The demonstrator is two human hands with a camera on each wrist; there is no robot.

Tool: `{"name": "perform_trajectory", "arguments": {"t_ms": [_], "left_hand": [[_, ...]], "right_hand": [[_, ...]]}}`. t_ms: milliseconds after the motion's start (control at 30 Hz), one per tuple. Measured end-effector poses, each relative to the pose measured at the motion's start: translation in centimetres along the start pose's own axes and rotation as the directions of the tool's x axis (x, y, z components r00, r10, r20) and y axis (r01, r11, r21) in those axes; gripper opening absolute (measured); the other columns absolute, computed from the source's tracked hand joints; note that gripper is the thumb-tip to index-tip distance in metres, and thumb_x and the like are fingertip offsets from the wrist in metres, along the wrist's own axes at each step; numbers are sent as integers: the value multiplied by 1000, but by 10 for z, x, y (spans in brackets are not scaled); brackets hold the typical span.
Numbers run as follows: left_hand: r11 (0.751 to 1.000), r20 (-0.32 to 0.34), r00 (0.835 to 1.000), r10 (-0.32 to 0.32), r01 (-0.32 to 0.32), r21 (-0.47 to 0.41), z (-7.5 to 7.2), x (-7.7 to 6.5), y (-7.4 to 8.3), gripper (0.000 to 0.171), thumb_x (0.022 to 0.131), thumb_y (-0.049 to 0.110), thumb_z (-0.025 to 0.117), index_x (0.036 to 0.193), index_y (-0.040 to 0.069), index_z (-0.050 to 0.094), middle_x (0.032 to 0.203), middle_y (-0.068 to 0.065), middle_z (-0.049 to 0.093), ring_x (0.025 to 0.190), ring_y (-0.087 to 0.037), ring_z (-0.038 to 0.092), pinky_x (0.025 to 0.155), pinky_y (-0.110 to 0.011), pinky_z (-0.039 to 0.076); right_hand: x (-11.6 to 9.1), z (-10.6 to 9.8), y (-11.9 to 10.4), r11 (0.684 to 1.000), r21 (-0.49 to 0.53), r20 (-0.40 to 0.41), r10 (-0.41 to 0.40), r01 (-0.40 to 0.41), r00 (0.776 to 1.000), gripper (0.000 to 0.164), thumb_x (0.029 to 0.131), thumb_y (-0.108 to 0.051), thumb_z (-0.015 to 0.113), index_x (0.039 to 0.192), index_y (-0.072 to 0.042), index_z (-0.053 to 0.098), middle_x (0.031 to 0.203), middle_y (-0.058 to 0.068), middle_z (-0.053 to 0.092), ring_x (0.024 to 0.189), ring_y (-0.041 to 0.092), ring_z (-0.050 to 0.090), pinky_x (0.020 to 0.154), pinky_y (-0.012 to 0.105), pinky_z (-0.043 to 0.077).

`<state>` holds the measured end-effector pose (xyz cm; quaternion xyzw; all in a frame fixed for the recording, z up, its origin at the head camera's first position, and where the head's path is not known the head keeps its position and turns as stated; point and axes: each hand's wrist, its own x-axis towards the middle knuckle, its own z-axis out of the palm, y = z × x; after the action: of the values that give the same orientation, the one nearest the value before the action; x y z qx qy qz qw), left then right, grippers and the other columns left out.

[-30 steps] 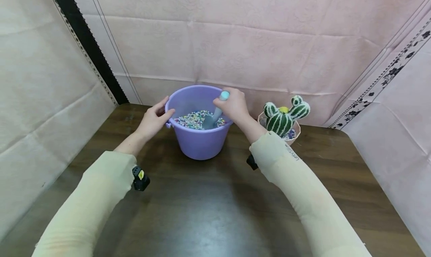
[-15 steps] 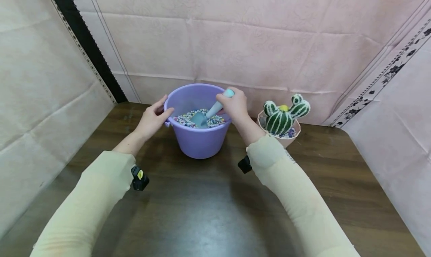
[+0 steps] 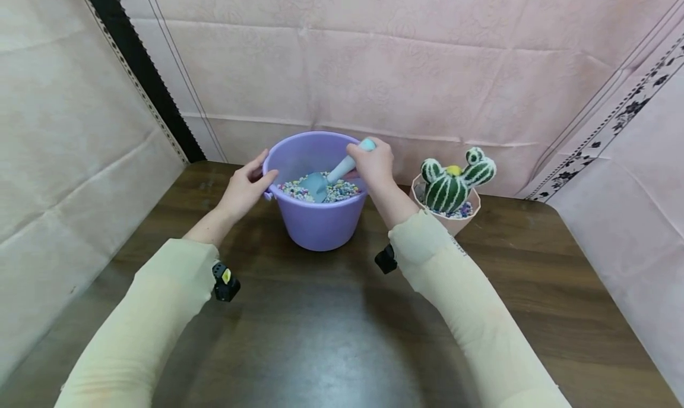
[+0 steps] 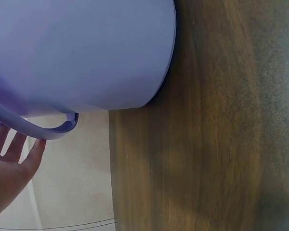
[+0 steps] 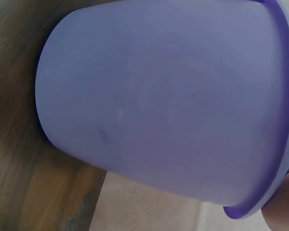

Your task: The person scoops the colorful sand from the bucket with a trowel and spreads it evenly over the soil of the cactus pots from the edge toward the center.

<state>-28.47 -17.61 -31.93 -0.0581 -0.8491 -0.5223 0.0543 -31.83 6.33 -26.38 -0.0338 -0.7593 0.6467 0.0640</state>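
My right hand [image 3: 377,165] grips the scoop [image 3: 316,187], apparently gathering beads [image 3: 342,190]; my spread left hand [image 3: 241,188] touches the bucket [image 3: 320,223]. Level lifting seems needed.

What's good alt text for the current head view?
A person's right hand grips a light-blue scoop, its blade among multicoloured beads in a purple bucket, while the left hand holds the bucket's left rim. The bucket stands on a brown wooden table, left of a green-and-white cactus in a pale pink pot.
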Motion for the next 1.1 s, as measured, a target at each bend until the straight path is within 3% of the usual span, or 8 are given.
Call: {"name": "perform_trajectory", "arguments": {"t_ms": [100,333,567,900,1100], "left_hand": [[1000,3,1000,-4,4,-7,1,1,-1,64,95,37,52,149,18,23,146,-13,40,126,-24,48,84,-16,49],[1000,20,1000,-10,10,-21,4,1,-2,64,95,39,51,149,22,22,149,-11,37,128,-24,45,97,-37,47],[999,14,1000,-14,14,-41,4,1,-2,64,95,39,50,150,22,21,150,-10,34,132,-23,42,102,-42,43],[999,4,1000,-14,15,-38,4,1,-4,64,95,39,49,150,21,21,147,-12,39,128,-23,45,98,-35,47],[999,-4,1000,-19,19,-35,2,1,-3,62,95,38,50,149,25,22,147,-12,40,126,-22,46,88,-20,48]], "right_hand": [[1,1,0,995,96,-3,31,-31,1000,21,82,-8,58,67,-9,45,59,1,48,40,13,60,50,31,56],[3,1,1,960,271,-9,74,-69,997,19,84,-4,57,69,-8,46,63,2,50,44,14,62,47,30,55],[3,-2,-5,914,387,-29,140,-118,990,9,83,-3,55,76,-6,51,77,6,52,54,15,62,54,33,57],[6,-7,-7,840,526,-32,180,-136,983,16,84,-1,54,71,-6,47,72,7,52,52,15,63,48,29,55],[8,-12,-7,822,546,-23,210,-163,978,2,87,-3,53,85,-3,52,83,10,53,59,17,64,54,31,57]]}}
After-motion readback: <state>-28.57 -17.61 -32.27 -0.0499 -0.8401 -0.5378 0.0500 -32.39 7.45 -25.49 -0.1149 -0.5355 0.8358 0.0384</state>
